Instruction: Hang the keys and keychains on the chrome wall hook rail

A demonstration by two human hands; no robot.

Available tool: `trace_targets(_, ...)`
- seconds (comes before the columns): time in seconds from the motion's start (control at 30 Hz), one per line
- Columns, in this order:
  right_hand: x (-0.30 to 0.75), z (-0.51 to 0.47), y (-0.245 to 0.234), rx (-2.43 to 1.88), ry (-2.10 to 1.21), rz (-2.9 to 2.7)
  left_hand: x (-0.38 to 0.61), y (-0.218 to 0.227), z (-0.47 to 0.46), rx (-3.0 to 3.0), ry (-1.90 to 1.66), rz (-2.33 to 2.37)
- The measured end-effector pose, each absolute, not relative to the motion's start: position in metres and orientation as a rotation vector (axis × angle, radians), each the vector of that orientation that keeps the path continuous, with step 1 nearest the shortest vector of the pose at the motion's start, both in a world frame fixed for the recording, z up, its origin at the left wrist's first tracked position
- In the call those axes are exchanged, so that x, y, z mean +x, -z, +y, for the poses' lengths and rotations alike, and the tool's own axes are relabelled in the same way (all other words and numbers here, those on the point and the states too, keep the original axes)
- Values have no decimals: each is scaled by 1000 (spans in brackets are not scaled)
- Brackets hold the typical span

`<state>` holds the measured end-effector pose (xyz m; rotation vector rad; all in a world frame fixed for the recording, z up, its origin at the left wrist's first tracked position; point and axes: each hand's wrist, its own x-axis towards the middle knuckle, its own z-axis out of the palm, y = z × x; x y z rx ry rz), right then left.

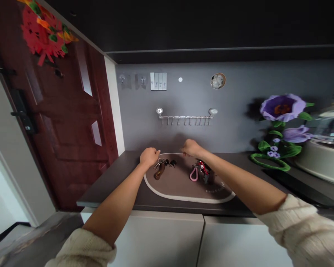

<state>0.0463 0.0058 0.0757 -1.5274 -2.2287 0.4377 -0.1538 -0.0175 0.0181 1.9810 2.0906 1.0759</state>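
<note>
At far left a dark red door (68,137) is standing beside the counter (108,187), whose left edge is running toward the wall. The left hand (150,157) is hovering over the back left rim of the pale-edged mat (180,189), its fingers curling in with thumb and index close together; whether they are gripping anything is too small to make out. Just beside and below these fingers, a brown fob (159,172) is lying on the mat, its long axis slanting from the keys (167,162) down toward the front left — this bunch is sitting nearer the left hand than the right.

Between the two bunches, a stretch of bare mat is showing, and above it a hook rail (186,117) is running level along the wall, spanning the room over both hands. The right hand (191,147) is hanging above the mat's back edge, fingers bending down and nearly closed; their hold, if any, is hidden. The second bunch is lying toward the person and to the right of these fingers, its pink loop (194,174) pointing frontward, its red and dark pieces (204,170) partly passing under the forearm. Farther right, a purple flower (283,107) is bordering the sideways room
</note>
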Motion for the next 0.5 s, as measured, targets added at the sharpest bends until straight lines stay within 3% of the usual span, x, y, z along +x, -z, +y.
trace_targets(0.2,54,-22,-72,-1501,-702,-2615,-153,-20,-20,1735,-1282,1577)
trace_targets(0.3,64,-23,-92,-1312,-1135,-2686,-152,-27,-28,1559,-1244,1127)
trace_targets(0.4,73,-19,-100,-974,-1588,-2395,-152,-34,-34,1423,-1228,806)
trace_targets(0.5,80,-11,-88,-743,-1804,-1944,-156,-35,-32,1297,-1197,694)
